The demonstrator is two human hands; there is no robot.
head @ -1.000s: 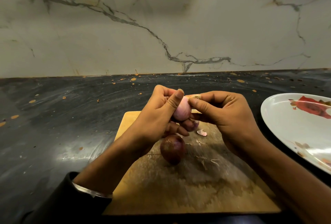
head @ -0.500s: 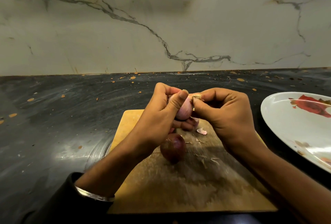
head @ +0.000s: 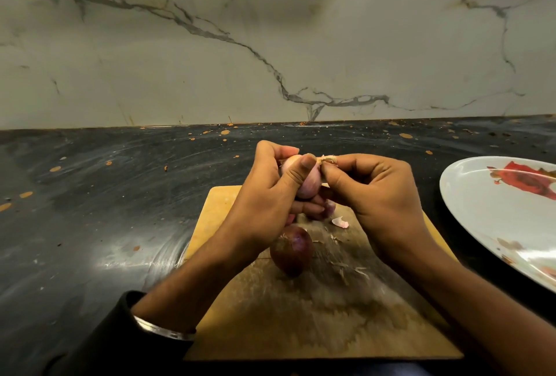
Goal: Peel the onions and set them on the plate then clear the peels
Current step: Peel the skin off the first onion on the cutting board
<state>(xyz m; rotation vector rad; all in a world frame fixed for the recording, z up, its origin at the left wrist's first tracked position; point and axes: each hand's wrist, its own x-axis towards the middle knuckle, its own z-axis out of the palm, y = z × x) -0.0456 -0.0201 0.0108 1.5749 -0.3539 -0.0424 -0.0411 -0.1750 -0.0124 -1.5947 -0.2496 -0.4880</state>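
A home kitchen: beyond the hands [head: 325, 195] a veined marble backsplash [head: 270, 44] meets the dark speckled tabletop [head: 105, 195], with a wooden cutting board [head: 301, 315] beneath them.

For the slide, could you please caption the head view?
Left hand holds a pale onion above the cutting board while right hand pinches its dry tip.

a dark, scuffed desk [head: 90, 210] flecked with orange spots carries a wooden cutting board [head: 301, 321] near the front and a white plate [head: 481, 213] at the right.
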